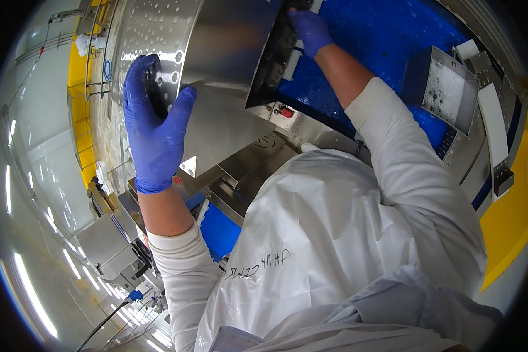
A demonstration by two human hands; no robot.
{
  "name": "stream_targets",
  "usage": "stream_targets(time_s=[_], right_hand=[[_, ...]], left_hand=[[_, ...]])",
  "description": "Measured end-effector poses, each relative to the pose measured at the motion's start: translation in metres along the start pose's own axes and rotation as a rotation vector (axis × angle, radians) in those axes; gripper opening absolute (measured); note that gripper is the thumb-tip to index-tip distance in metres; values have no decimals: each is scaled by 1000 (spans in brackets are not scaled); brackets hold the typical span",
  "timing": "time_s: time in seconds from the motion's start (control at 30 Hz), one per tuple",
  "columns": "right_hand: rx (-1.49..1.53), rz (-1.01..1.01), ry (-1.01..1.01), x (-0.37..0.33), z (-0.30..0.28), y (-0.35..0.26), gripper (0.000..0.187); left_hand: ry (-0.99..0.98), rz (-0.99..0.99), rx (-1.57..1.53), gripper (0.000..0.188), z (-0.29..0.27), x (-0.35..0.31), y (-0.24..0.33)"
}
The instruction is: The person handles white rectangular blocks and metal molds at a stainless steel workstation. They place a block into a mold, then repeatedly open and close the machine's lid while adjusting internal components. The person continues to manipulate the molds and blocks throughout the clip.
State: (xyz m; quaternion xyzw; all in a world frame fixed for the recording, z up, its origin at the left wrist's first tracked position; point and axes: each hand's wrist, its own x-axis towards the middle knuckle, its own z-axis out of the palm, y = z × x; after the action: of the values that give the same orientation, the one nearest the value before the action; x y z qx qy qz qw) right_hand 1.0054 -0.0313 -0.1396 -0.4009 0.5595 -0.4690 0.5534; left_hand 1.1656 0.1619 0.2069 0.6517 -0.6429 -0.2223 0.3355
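Beneath the right fingers [300, 19] — a white strip [293, 64], beside blue belt [369, 41].

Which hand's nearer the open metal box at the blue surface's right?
Right. The right hand is at the left edge of the blue surface, across it from the metal box; the left hand is farther left, by the left edge of the steel casing.

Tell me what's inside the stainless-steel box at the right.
Inside the stainless-steel box: what looks like white foam with dark specks. Anything beneath is covered and cannot be seen.
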Motion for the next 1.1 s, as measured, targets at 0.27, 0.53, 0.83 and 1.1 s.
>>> stream_targets(time_s=[0.27,0.53,0.83,1.1], right_hand=[[-498,-232,272,88,-19,12,29],[24,-129,146,80,-25,23,30],[217,7,160,-66,4,-22,29],[126,59,88,-44,5,-3,24]], left_hand=[[-49,5,-33,65,5,6,5],[-52,42,-40,64,10,10,7],[-53,54,-57,61,7,10,2],[-49,42,11,61,6,11,7]])
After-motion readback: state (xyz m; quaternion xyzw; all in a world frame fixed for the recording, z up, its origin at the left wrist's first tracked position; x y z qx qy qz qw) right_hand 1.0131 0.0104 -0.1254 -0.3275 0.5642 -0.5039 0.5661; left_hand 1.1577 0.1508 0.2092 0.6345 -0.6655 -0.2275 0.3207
